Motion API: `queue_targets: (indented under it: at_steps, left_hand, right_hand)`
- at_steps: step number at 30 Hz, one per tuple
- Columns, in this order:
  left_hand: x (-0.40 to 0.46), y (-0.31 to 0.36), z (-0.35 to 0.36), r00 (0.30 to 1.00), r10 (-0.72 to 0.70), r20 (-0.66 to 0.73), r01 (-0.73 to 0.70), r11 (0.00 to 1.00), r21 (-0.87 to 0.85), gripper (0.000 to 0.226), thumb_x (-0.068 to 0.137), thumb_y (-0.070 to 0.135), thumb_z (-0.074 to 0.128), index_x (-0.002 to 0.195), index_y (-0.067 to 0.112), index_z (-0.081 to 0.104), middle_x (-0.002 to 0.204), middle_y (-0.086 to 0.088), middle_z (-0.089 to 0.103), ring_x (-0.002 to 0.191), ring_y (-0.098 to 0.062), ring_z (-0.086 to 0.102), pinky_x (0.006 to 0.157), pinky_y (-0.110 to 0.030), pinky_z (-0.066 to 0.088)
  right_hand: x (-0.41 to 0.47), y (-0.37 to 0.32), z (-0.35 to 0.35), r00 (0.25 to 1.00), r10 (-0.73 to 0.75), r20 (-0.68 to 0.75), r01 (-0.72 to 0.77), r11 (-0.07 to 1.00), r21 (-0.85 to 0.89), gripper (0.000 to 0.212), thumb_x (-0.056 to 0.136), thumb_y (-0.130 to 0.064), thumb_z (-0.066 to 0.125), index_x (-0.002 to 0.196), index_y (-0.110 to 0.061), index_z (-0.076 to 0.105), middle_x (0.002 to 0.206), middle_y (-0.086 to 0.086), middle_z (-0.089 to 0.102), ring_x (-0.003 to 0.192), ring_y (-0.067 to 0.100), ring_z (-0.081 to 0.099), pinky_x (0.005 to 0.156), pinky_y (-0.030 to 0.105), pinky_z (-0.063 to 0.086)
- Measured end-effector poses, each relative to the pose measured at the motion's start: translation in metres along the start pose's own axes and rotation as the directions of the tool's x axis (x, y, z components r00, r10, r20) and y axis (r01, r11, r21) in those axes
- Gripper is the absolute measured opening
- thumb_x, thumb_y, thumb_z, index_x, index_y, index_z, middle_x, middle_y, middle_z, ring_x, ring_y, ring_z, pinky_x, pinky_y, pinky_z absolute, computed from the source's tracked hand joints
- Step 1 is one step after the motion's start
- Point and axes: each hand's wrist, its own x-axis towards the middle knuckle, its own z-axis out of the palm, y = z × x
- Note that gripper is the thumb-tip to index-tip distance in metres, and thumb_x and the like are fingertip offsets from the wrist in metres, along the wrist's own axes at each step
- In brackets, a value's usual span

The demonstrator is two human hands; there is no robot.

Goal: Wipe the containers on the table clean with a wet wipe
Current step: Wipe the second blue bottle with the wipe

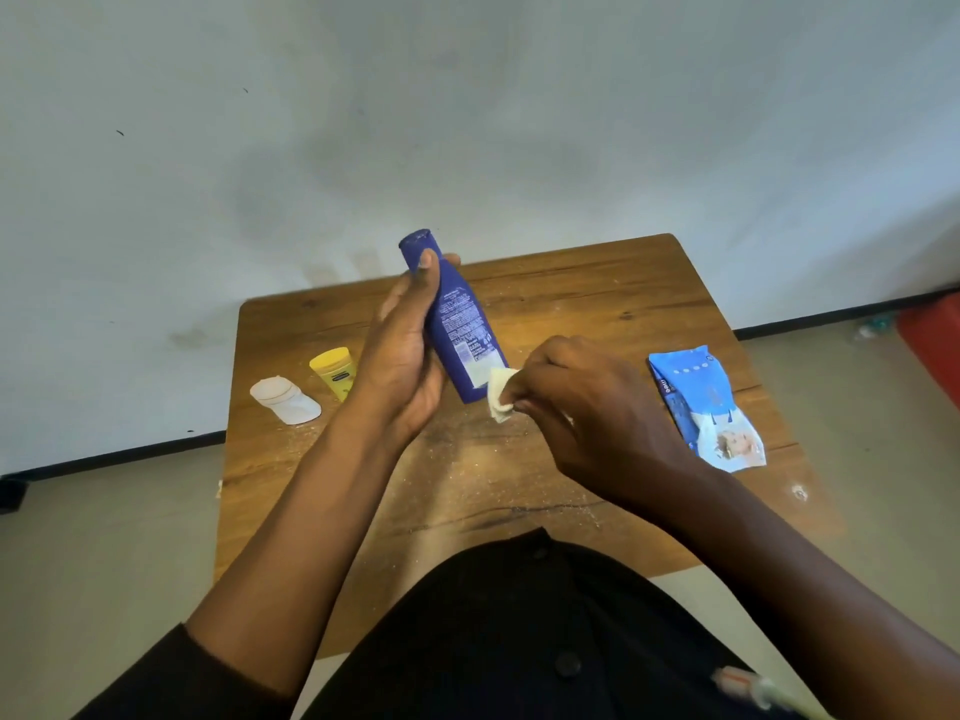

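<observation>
Blue bottle held above the counter, wipe at its base.

Head view: the left hand (402, 350) grips the blue bottle (457, 324) tilted over the wooden counter (597, 293); the right hand (582, 402) pinches a white wet wipe (500, 394) against its lower end. A yellow jar (335, 371) and white container (284, 400) lie left, the wipes packet (704, 407) right.

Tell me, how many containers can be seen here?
3: the blue bottle held in the left hand, the yellow jar and the white container at the table's left side.
</observation>
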Motion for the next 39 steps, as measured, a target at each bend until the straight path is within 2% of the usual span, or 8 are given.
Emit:
queue_targets:
  at_steps: [7, 12, 16, 19, 23, 28, 33, 39]
  left_hand:
    - [0.038, 0.013, -0.011, 0.997, 0.079, -0.012, -0.065, 0.888, 0.455, 0.032, 0.097, 0.033, 0.07, 0.114, 0.006, 0.07, 0.091, -0.005, 0.063, 0.077, -0.015, 0.062, 0.072, -0.035, 0.053]
    - [0.075, 0.011, -0.02, 0.973, 0.21, 0.093, -0.198, 0.562, 0.803, 0.026, 0.085, 0.035, 0.083, 0.105, 0.023, 0.071, 0.099, 0.006, 0.07, 0.093, -0.019, 0.068, 0.079, -0.035, 0.058]
    - [0.093, 0.006, -0.024, 0.965, 0.223, 0.14, -0.203, 0.291, 0.935, 0.035, 0.077, 0.031, 0.088, 0.107, 0.027, 0.069, 0.1, 0.016, 0.07, 0.088, -0.006, 0.067, 0.077, -0.024, 0.053]
    - [0.107, -0.005, -0.03, 0.959, 0.228, 0.168, -0.199, 0.12, 0.973, 0.032, 0.077, 0.029, 0.087, 0.104, 0.025, 0.07, 0.097, 0.016, 0.07, 0.087, -0.005, 0.067, 0.073, -0.021, 0.048]
    - [0.121, -0.02, -0.04, 0.966, 0.139, 0.219, -0.211, -0.068, 0.975, 0.028, 0.079, 0.025, 0.085, 0.103, 0.022, 0.072, 0.1, 0.012, 0.07, 0.09, -0.014, 0.068, 0.083, -0.033, 0.055]
    - [0.132, -0.036, -0.047, 0.96, 0.061, 0.273, -0.254, -0.218, 0.942, 0.031, 0.077, 0.022, 0.085, 0.106, 0.02, 0.074, 0.107, 0.003, 0.075, 0.092, -0.022, 0.069, 0.085, -0.04, 0.056]
    - [0.138, -0.056, -0.053, 0.96, 0.027, 0.28, -0.26, -0.298, 0.919, 0.034, 0.078, 0.017, 0.081, 0.111, 0.017, 0.076, 0.113, -0.002, 0.074, 0.098, -0.025, 0.067, 0.08, -0.034, 0.051]
    - [0.139, -0.071, -0.057, 0.965, -0.004, 0.262, -0.25, -0.309, 0.918, 0.036, 0.081, 0.019, 0.082, 0.116, 0.014, 0.075, 0.116, -0.007, 0.072, 0.105, -0.029, 0.065, 0.082, -0.033, 0.046]
  right_hand:
    - [-0.006, 0.019, -0.004, 0.983, 0.164, -0.087, -0.157, 0.984, 0.088, 0.013, 0.093, -0.007, 0.075, 0.102, -0.017, 0.077, 0.097, 0.0, 0.072, 0.091, 0.016, 0.065, 0.073, 0.037, 0.056]
    - [-0.004, 0.024, 0.004, 0.964, 0.259, -0.066, -0.243, 0.951, 0.194, 0.013, 0.093, -0.01, 0.077, 0.102, -0.019, 0.077, 0.097, -0.006, 0.072, 0.087, 0.006, 0.062, 0.071, 0.027, 0.053]
    - [-0.003, 0.03, 0.016, 0.937, 0.348, -0.009, -0.335, 0.907, 0.255, 0.016, 0.093, -0.01, 0.076, 0.104, -0.022, 0.077, 0.098, -0.014, 0.069, 0.086, 0.0, 0.061, 0.072, 0.012, 0.041]
    - [-0.006, 0.037, 0.021, 0.903, 0.429, 0.017, -0.412, 0.856, 0.313, 0.017, 0.093, -0.01, 0.076, 0.104, -0.023, 0.078, 0.098, -0.012, 0.071, 0.088, 0.001, 0.062, 0.071, 0.009, 0.042]
    - [-0.013, 0.044, 0.025, 0.851, 0.523, 0.042, -0.496, 0.776, 0.39, 0.017, 0.093, -0.009, 0.076, 0.104, -0.023, 0.078, 0.097, -0.011, 0.071, 0.092, -0.001, 0.063, 0.074, 0.005, 0.045]
    - [-0.021, 0.048, 0.029, 0.795, 0.603, 0.073, -0.581, 0.72, 0.38, 0.015, 0.094, -0.013, 0.076, 0.105, -0.024, 0.078, 0.098, -0.012, 0.072, 0.088, -0.002, 0.064, 0.07, 0.005, 0.045]
    - [-0.023, 0.05, 0.028, 0.78, 0.617, 0.102, -0.604, 0.699, 0.383, 0.015, 0.096, -0.015, 0.075, 0.108, -0.024, 0.077, 0.1, -0.014, 0.069, 0.087, -0.003, 0.063, 0.071, 0.007, 0.043]
    - [-0.021, 0.053, 0.03, 0.771, 0.631, 0.086, -0.609, 0.69, 0.39, 0.014, 0.096, -0.016, 0.074, 0.107, -0.024, 0.077, 0.099, -0.013, 0.069, 0.088, -0.002, 0.063, 0.072, 0.006, 0.044]
